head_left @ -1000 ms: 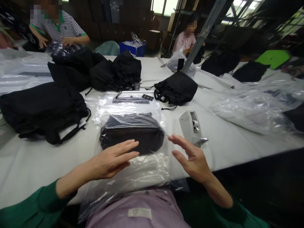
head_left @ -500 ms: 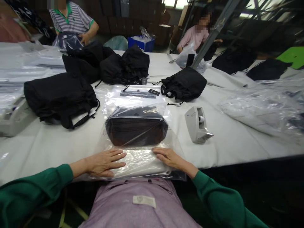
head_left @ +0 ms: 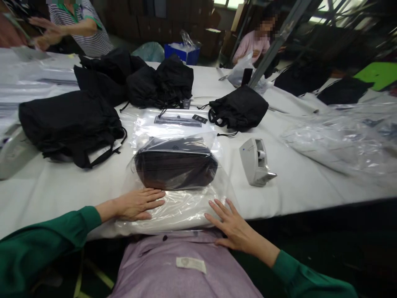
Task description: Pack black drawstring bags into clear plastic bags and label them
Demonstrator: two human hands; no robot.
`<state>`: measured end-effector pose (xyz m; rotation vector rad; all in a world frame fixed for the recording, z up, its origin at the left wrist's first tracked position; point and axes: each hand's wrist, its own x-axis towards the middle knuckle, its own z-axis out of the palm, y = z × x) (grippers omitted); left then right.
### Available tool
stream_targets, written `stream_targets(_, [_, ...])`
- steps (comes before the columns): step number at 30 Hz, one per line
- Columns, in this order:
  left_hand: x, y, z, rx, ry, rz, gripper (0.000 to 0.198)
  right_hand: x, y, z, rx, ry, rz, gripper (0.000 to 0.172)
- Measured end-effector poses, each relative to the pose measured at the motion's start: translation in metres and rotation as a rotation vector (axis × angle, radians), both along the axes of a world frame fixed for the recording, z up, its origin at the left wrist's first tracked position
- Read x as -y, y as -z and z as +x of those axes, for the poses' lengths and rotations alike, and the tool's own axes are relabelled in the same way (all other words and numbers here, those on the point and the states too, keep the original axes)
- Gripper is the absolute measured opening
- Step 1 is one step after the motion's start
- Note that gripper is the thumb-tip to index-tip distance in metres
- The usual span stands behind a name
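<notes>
A folded black bag [head_left: 175, 167] lies inside a clear plastic bag [head_left: 181, 207] on the white table [head_left: 62, 186] right in front of me. My left hand [head_left: 136, 203] lies flat and open on the loose near end of the plastic, left of its middle. My right hand [head_left: 231, 225] is open with fingers spread at the plastic's near right corner, by the table edge and partly off it.
A grey tape dispenser [head_left: 256, 161] stands right of the packed bag. Black bags [head_left: 70, 124] are piled at left and behind; another black bag [head_left: 238, 108] lies at centre right. Clear plastic sheets [head_left: 344, 140] cover the right side. Two people work across the table.
Both hands came down from above the packed bag onto the plastic's near end. Since then my right hand has slid back toward the table edge with fingers spread.
</notes>
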<state>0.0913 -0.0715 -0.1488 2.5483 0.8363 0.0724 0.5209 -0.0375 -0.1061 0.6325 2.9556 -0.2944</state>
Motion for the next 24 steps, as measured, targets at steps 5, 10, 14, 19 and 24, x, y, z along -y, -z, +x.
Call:
stream_targets(5, [-0.001,-0.012,-0.004,-0.013,0.039,-0.042,0.067,-0.004,0.012,0.020,-0.030,-0.091,0.117,0.067])
stream_targets(10, [0.003,-0.044,0.015,0.021,-0.076,-0.152,0.058,-0.007,0.026,0.028,-0.162,-0.131,0.221,0.055])
stream_targets(14, [-0.018,-0.068,0.058,0.265,-0.255,-0.194,0.034,-0.008,0.019,0.026,-0.167,-0.105,0.149,0.055])
stream_targets(19, [-0.057,-0.042,0.113,0.290,-0.021,-0.067,0.050,0.000,0.000,0.031,-0.160,-0.096,0.090,0.046])
stream_targets(24, [-0.057,-0.003,0.129,0.179,0.236,0.035,0.061,0.012,-0.001,0.041,-0.279,-0.047,0.137,0.042])
